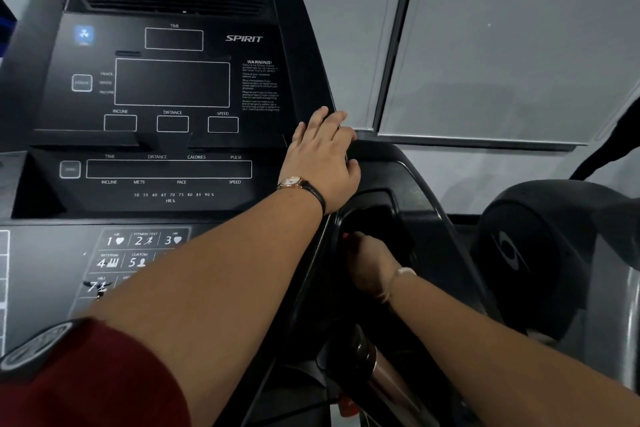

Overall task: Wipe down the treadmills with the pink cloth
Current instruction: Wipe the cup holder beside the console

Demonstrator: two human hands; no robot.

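The black treadmill console [166,87], marked SPIRIT, fills the left and middle of the view. My left hand [322,152], with a watch on its wrist, lies flat with straight fingers on the console's right edge. Below it my right hand [367,263] reaches down into the dark cup-holder recess [381,215] at the console's right side, fingers curled. Only a small reddish-pink bit of the pink cloth [345,236] shows at its fingertips; the rest is hidden under the hand.
A keypad panel [138,250] sits below the displays. A metal handlebar grip [377,374] and a red tag [348,406] lie lower down. Another dark machine [540,253] stands close on the right. A grey wall with a blind [502,45] is behind.
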